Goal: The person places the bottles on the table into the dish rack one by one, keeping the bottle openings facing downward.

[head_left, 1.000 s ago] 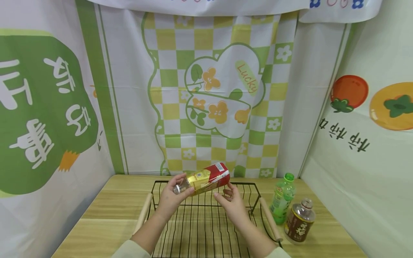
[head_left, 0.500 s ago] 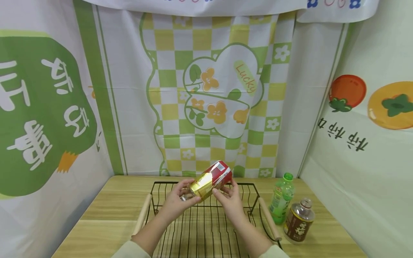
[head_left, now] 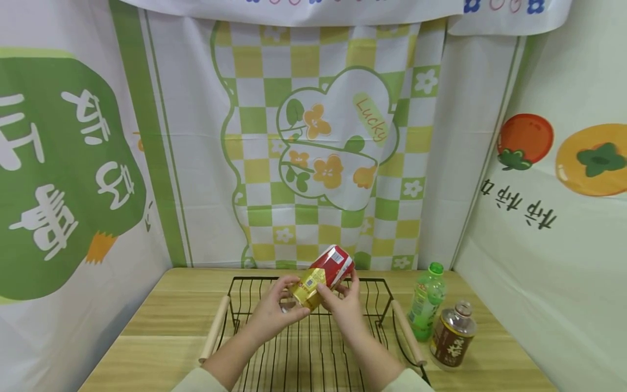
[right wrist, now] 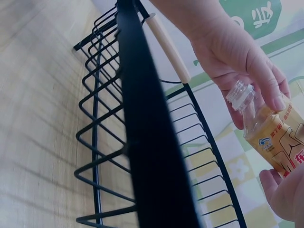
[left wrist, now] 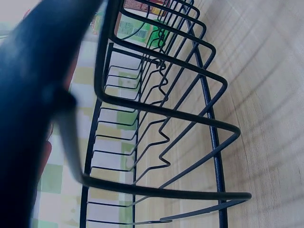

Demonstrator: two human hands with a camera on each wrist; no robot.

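held bottle [head_left: 324, 270] tilts steeper above wire rack [head_left: 215, 329].

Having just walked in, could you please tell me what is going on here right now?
A person is holding a red-and-gold bottle in both hands, tilted above a black wire rack. The left hand grips it at the neck end; the right hand holds it nearer the base. A green bottle and a brown-labelled bottle stand on the wooden table, to the right of the rack.
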